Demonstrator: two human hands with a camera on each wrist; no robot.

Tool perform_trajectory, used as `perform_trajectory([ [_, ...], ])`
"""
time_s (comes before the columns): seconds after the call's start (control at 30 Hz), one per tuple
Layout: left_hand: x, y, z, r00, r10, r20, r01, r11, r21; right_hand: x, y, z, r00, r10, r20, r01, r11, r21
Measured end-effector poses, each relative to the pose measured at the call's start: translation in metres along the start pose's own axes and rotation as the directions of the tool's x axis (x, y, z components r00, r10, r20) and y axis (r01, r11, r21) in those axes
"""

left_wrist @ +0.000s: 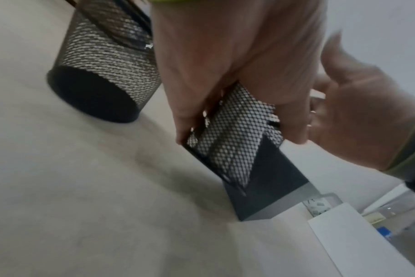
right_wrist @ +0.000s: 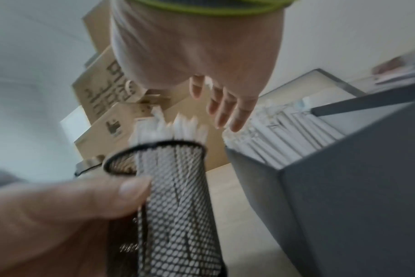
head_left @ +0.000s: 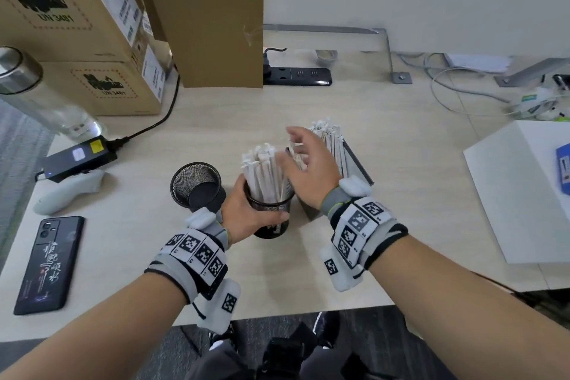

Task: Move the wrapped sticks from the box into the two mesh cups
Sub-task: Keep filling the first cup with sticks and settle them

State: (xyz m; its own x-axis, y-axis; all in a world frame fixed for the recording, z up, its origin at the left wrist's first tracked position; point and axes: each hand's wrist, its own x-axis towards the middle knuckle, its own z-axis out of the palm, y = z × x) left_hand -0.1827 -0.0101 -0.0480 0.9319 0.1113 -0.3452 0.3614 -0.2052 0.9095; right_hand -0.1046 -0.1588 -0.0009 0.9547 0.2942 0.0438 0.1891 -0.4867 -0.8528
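My left hand (head_left: 246, 214) grips a black mesh cup (head_left: 271, 210) near the table's front; its thumb (right_wrist: 88, 196) lies across the mesh wall. Several white wrapped sticks (head_left: 262, 170) stand in that cup. To its left stands a second mesh cup (head_left: 197, 185), empty. Just right of the held cup, a grey box (head_left: 359, 168) holds more wrapped sticks (head_left: 328, 136) leaning upright. My right hand (head_left: 303, 160) hovers over the gap between cup and box, fingers (right_wrist: 225, 106) spread and straight, holding nothing. The left wrist view shows the held cup (left_wrist: 230, 135) against the box (left_wrist: 268, 189).
Stacked cardboard boxes (head_left: 77, 28) and a power strip (head_left: 297, 75) line the back. On the left lie a water bottle (head_left: 40, 95), a power adapter (head_left: 78, 157), a white controller (head_left: 68, 191) and a phone (head_left: 49, 262). A white box (head_left: 524, 188) sits at right.
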Motion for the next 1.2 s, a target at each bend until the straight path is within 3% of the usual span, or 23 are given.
perform_trajectory([
  [0.13,0.003,-0.014,0.001,0.992,-0.040,-0.124,0.043,0.999,0.022,0.005,0.027,-0.027,0.924,0.291,-0.248,-0.301,0.954,-0.003],
  [0.23,0.004,-0.016,0.003,0.991,-0.037,-0.129,0.045,0.997,0.059,0.004,0.042,-0.034,0.894,0.415,-0.168,-0.438,0.888,-0.137],
  [0.33,0.003,-0.015,0.007,0.990,-0.029,-0.140,0.038,0.997,0.061,0.003,0.047,-0.020,0.903,0.428,-0.031,-0.423,0.875,-0.236],
  [0.47,0.001,-0.016,0.009,0.993,0.005,-0.121,0.006,0.996,0.088,0.004,0.049,-0.008,0.912,0.401,-0.089,-0.409,0.864,-0.295],
  [0.67,-0.001,-0.017,0.012,0.993,0.026,-0.112,-0.008,0.988,0.152,0.006,0.046,-0.013,0.881,0.473,0.002,-0.411,0.768,-0.491],
  [0.9,0.002,-0.019,0.010,0.997,0.012,-0.071,0.000,0.988,0.156,0.000,0.039,-0.027,0.862,0.502,0.067,-0.379,0.727,-0.572],
  [1.2,0.001,-0.023,0.011,0.997,0.040,-0.064,-0.032,0.991,0.132,0.001,0.037,-0.032,0.916,0.388,0.103,-0.280,0.801,-0.529],
])
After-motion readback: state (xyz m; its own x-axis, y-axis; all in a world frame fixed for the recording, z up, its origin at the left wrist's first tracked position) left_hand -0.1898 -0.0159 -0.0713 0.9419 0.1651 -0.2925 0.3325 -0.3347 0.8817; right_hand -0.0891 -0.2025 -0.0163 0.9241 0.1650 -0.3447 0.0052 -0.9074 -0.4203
